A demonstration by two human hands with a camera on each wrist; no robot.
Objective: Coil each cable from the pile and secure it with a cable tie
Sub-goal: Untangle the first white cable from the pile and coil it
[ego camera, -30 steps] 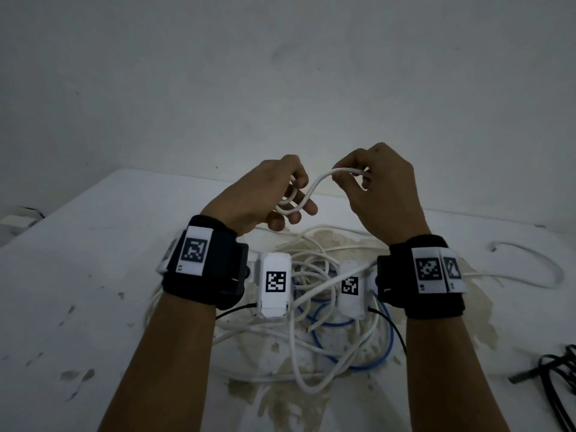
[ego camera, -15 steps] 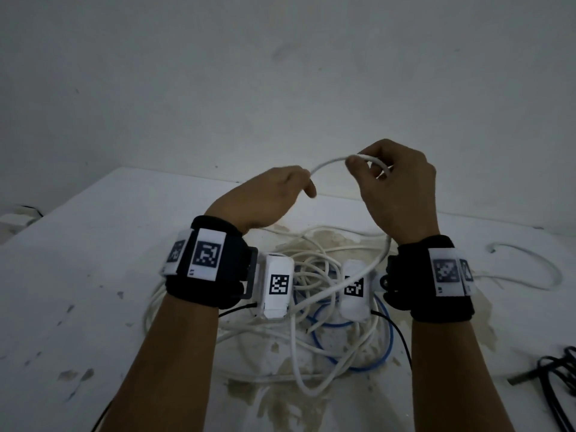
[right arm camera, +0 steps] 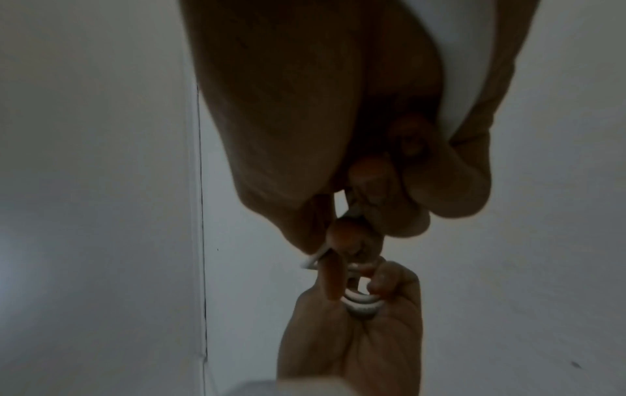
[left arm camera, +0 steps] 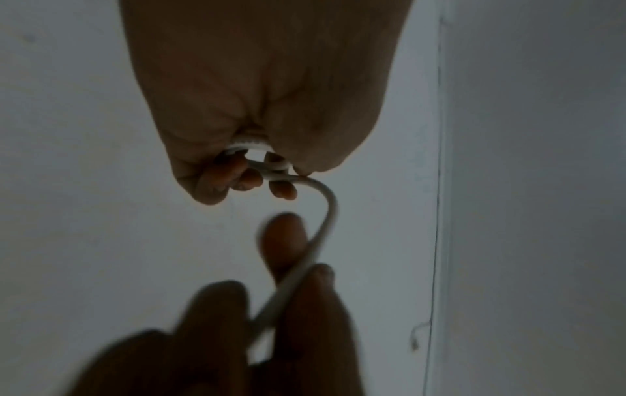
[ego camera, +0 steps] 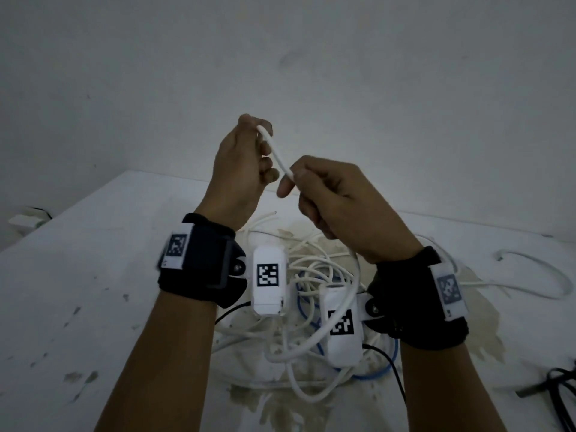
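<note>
Both hands are raised above the pile, working one white cable (ego camera: 276,154). My left hand (ego camera: 255,151) is upright and higher, its fingers curled round a few small loops of the cable (left arm camera: 259,148), which the right wrist view also shows as stacked coils (right arm camera: 361,304). My right hand (ego camera: 299,182) is lower and to the right and pinches the same cable (left arm camera: 305,268) a short span from the left. From under the right hand the cable hangs down (ego camera: 353,291) into the tangled pile of white cables (ego camera: 311,269) on the table.
The white table (ego camera: 78,275) is stained under the pile. A blue cable (ego camera: 374,374) lies within the tangle. A separate white cable loop (ego camera: 548,275) lies at the right, and a black cable (ego camera: 561,388) at the right edge. A grey wall stands close behind.
My left hand rose and turned upright with its loops. My right hand dropped lower and moved left, so the cable between them is now a short slanted span.
</note>
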